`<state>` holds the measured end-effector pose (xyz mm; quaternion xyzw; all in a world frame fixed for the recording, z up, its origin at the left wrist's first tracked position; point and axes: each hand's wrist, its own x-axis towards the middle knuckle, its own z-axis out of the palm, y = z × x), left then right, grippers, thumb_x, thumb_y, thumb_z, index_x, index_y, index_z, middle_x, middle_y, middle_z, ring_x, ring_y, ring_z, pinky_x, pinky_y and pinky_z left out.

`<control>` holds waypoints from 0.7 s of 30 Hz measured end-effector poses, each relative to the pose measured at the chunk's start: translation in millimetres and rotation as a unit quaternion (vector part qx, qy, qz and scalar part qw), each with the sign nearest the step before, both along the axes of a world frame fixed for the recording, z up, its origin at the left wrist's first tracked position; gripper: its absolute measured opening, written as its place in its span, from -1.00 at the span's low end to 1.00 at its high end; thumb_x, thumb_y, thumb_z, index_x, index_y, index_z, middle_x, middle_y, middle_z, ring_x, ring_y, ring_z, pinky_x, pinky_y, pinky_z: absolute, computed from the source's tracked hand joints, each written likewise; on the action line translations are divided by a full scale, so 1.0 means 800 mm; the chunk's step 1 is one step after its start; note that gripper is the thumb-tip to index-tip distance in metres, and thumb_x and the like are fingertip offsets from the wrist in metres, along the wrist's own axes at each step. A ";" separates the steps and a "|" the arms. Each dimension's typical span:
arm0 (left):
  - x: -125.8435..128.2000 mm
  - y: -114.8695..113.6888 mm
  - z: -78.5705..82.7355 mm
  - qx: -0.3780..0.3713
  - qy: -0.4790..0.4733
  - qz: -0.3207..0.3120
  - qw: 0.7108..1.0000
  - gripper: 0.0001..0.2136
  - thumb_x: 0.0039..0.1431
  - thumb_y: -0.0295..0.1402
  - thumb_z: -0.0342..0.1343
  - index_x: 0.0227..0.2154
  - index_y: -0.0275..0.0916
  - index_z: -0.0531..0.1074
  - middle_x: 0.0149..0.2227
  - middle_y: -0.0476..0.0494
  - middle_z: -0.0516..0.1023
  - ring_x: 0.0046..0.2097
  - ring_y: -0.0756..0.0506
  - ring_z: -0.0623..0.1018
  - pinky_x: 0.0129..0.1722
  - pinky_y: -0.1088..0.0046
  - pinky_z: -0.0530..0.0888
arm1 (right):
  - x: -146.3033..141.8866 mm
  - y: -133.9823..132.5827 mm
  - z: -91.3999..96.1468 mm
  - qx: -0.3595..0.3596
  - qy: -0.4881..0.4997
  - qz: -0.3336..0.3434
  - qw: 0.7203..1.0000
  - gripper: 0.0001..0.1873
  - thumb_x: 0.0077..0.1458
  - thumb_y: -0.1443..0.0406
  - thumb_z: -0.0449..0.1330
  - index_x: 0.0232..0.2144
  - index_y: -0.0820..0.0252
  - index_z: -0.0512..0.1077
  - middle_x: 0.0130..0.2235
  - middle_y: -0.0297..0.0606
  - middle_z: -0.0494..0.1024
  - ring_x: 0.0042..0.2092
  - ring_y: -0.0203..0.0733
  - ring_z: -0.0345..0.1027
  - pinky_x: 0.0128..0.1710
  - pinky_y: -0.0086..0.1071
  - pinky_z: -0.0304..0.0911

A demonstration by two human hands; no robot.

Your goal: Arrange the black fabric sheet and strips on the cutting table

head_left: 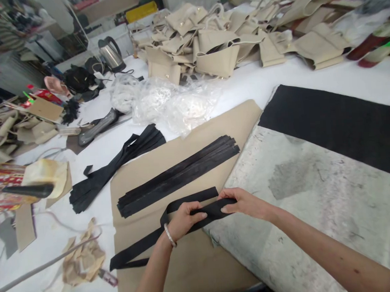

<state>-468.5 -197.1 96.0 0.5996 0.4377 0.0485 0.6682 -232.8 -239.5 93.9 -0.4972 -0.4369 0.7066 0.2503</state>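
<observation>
A long black fabric strip [138, 248] runs between my two hands over a brown paper sheet [189, 269]. My left hand [182, 219], with a light bracelet at the wrist, grips it with thumb on top. Close by on the right, my right hand [238, 201] pinches the strip near one end. The rest of it loops behind my left wrist and trails to the lower left. Just beyond my hands lies a stack of black strips [180, 175] on the paper. Another bundle of black strips [117, 164] is fanned out farther left.
A stained pale board [304, 201] on the right carries a black fabric panel [339, 126]. Beige leather-like pieces [215, 52] are heaped at the back. Clear plastic bags [166, 101], a steel kettle [112, 54] and crumpled brown paper [84, 258] lie around. A person stands far back left.
</observation>
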 end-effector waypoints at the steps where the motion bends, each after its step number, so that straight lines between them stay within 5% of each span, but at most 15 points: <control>1: 0.001 0.000 0.005 -0.019 -0.009 -0.001 1.000 -0.78 -0.01 -0.22 0.16 -0.52 -0.30 0.39 -0.54 0.05 0.32 -0.46 0.03 0.26 -0.46 0.52 0.18 | 0.006 -0.004 0.003 -0.015 0.005 -0.016 1.000 -0.66 -0.16 0.21 0.26 -0.33 0.30 0.36 -0.37 -0.31 0.41 -0.35 -0.32 0.23 -0.37 -0.49 0.11; 9: 0.014 -0.005 0.033 -0.079 -0.047 -0.009 0.996 -0.77 -0.08 -0.24 0.23 -0.52 -0.31 0.36 -0.54 0.06 0.32 -0.46 0.05 0.26 -0.43 0.53 0.18 | 0.029 -0.036 0.021 -0.094 0.019 -0.157 0.983 -0.50 -0.26 0.02 0.33 -0.40 0.29 0.31 -0.45 -0.29 0.39 -0.43 -0.32 0.28 -0.47 -0.47 0.23; 14: -0.015 -0.006 0.008 -0.128 -0.017 -0.068 0.989 -0.75 -0.15 -0.22 0.27 -0.51 -0.32 0.46 -0.56 0.03 0.36 -0.49 0.03 0.28 -0.44 0.50 0.21 | 0.067 -0.042 0.045 -0.044 -0.019 -0.197 0.979 -0.49 -0.26 0.01 0.34 -0.43 0.28 0.30 -0.45 -0.26 0.41 -0.41 -0.27 0.31 -0.48 -0.46 0.27; 21: -0.096 0.003 -0.026 -0.158 0.071 -0.061 0.983 -0.76 -0.26 -0.20 0.30 -0.57 -0.26 0.49 -0.55 0.02 0.45 -0.45 -0.02 0.35 -0.37 0.46 0.28 | 0.164 -0.079 0.060 -0.028 -0.149 -0.206 0.967 -0.53 -0.19 -0.01 0.31 -0.45 0.27 0.34 -0.49 -0.26 0.38 -0.45 -0.32 0.25 -0.47 -0.49 0.20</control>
